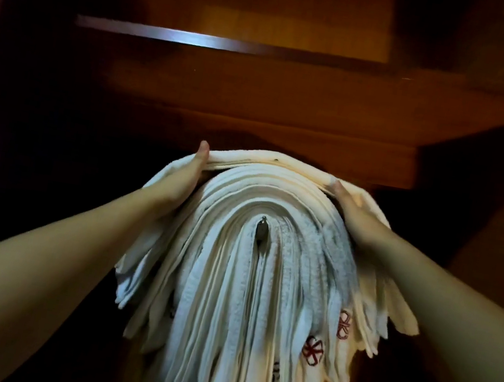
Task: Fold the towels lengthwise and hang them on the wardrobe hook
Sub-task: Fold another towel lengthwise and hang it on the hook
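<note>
A thick bundle of white towels (247, 290) hangs draped over a metal hook (262, 227) on the wooden wardrobe (259, 102). The layers arch over the hook, whose tip pokes out at the middle of the arch, and their ends fall in long folded strips on either side. Several hanging ends carry a red embroidered emblem (313, 350), seen on the right and lower part of the bundle. The topmost towel (268, 162) lies across the crown of the bundle, cream in the warm light, with a small dark spot near its upper edge.

The left hand (184, 179) holds the left end of that topmost towel: the thumb lies over its edge and the palm rests against the side of the bundle; the other fingers are hidden behind the cloth. The right hand (352, 212) does the same on the right, its grip closed on the towel's edge with the fingers tucked beneath and out of sight. Both bare forearms reach up from the lower corners.

Above the bundle a horizontal wooden ledge crosses the wardrobe, and higher up a glossy rail (202, 40) catches a streak of light. The surroundings are dark.
</note>
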{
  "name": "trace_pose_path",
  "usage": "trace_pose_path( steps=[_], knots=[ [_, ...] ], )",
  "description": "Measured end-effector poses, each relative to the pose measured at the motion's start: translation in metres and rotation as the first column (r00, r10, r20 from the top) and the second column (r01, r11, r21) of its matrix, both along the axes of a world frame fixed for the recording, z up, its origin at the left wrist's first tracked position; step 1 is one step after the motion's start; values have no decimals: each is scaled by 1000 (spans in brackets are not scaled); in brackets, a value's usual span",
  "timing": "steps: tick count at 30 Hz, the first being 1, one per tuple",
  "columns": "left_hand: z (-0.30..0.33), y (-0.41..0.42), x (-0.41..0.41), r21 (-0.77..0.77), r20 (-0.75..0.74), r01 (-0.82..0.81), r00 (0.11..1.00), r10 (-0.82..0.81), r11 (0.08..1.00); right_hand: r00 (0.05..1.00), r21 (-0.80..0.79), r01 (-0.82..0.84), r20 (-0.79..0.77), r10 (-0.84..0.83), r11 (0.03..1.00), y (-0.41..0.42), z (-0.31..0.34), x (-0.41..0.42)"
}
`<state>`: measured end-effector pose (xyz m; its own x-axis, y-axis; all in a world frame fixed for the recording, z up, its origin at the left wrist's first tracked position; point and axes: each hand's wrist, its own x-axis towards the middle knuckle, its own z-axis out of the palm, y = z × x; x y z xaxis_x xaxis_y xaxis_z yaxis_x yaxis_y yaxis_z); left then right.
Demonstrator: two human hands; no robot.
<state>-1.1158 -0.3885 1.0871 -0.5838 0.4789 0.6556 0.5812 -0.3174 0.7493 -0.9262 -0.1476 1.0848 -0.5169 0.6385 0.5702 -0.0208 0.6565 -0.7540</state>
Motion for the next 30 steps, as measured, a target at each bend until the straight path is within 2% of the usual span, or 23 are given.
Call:
trace_pose_path(
  steps=[2,4,7,9,10,11,13,15,18,20,22,25,30],
  knots=[
    [-15,3,-6,-19,130,122,984,-118,992,998,27,-29,61,27,999,2,-12,6],
    [-27,-2,-13,-2,215,137,967,-134,991,993,-3,-104,60,104,995,-1,-18,16],
    [-38,-13,-31,20,365,131,922,-129,991,995,-88,-102,-12,101,991,7,-22,21],
    [-46,-25,-37,8,386,143,912,-135,990,991,-175,-117,-78,105,978,3,-29,27],
    [-51,-29,-41,57,426,151,890,-161,987,988,-249,-139,-93,119,958,3,-33,28],
    [-56,-33,-48,110,487,125,858,-164,986,979,-334,-188,-133,152,923,5,-37,29],
    [-65,-39,-54,171,586,50,798,-142,984,934,-475,-302,-319,158,827,10,-46,32],
    [-75,-41,-52,215,630,-19,767,-124,976,886,-556,-324,-462,39,766,16,-55,31],
    [-90,-36,-59,157,700,-86,713,-50,984,906,-627,-180,-405,-120,758,14,-72,28],
    [-104,-30,-71,110,729,-87,684,-21,990,929,-667,-122,-337,-152,735,14,-83,24],
    [-115,-25,-73,60,749,-115,662,32,992,947,-684,-104,-289,-138,722,5,-89,23],
    [-116,-28,-34,85,781,-106,624,0,991,943,-694,-134,-309,-124,707,-9,-93,22],
    [-127,-37,5,104,810,-109,586,-21,989,935,-794,-116,-289,-204,596,-32,-121,35]
  ],
)
